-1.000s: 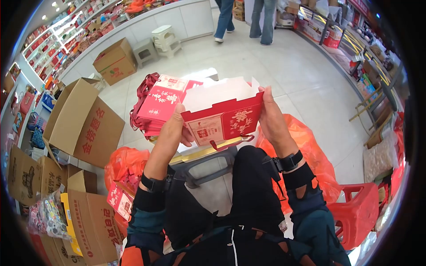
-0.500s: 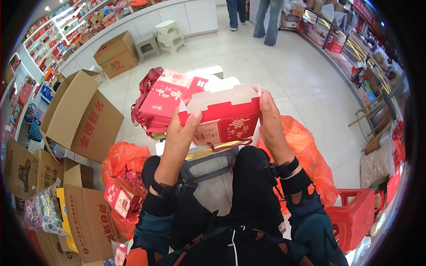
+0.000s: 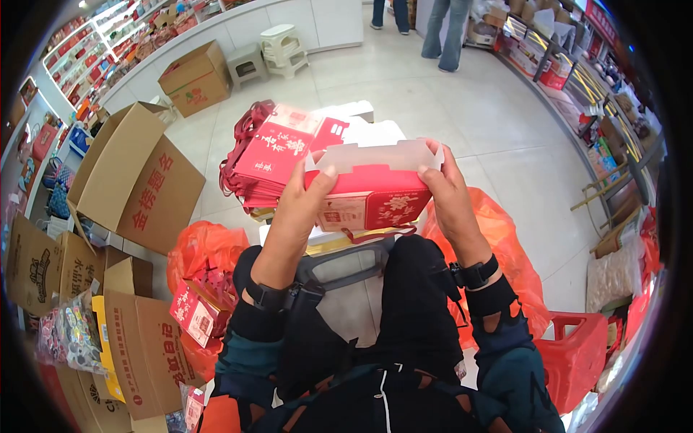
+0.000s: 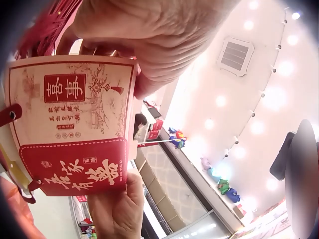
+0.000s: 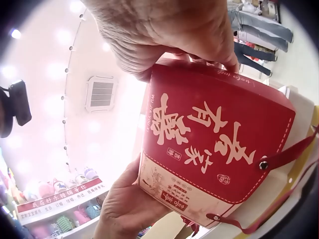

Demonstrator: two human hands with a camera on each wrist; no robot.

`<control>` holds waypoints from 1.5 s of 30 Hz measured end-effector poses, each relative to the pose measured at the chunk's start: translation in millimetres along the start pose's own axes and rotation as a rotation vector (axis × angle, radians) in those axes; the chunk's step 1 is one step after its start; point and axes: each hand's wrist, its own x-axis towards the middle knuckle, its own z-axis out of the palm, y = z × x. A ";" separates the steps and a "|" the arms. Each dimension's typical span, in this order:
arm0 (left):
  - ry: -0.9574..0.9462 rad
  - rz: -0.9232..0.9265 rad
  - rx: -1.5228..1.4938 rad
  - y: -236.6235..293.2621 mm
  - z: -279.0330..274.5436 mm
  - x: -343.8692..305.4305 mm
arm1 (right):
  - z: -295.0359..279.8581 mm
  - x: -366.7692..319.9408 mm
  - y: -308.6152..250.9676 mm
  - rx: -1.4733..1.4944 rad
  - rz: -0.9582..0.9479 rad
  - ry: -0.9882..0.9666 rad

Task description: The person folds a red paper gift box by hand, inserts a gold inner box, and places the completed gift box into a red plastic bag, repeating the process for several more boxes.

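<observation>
Between both hands is a red and cream paper gift box point(image 3: 375, 206), squared out, with pale inner flaps point(image 3: 372, 155) standing along its unclosed top. My left hand point(image 3: 294, 209) grips the left end, thumb on the upper edge. The right hand point(image 3: 455, 206) grips the other end, its thumb also at that edge. A dark red ribbon handle point(image 5: 291, 159) is riveted to the box's printed face, low down in the head view. In the left wrist view, the cream panel point(image 4: 65, 99) shows flat and unbroken. Most fingers lie hidden behind the box.
A stack of flat red gift boxes point(image 3: 278, 155) with ribbons lies just beyond my left hand. Orange plastic bags point(image 3: 505, 245) flank my knees. Large cartons point(image 3: 141, 187) stand left, a red stool point(image 3: 574, 353) right. A person's legs point(image 3: 445, 36) show at the far side.
The box has gone from a flatter, slanted shape to a squared one, its top edge turned nearer level. Both thumbs have moved onto that edge. One person in the background has walked farther off.
</observation>
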 end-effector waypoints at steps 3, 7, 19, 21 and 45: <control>-0.005 -0.005 0.065 -1.3 -0.3 1.2 | -2.7 1.9 2.4 -0.056 -0.038 -0.008; 0.025 0.229 0.379 -11.3 -1.6 11.4 | -0.2 2.2 -0.8 -0.120 -0.085 0.011; 0.033 0.409 0.732 -6.3 8.3 4.1 | -5.5 -7.4 16.7 -0.399 -0.439 0.072; -0.001 0.402 0.603 -11.2 -1.8 2.1 | -0.1 -8.6 9.7 -0.273 -0.350 0.041; -0.129 0.013 0.179 3.6 -5.6 16.2 | -21.3 13.1 -12.5 0.100 0.153 -0.212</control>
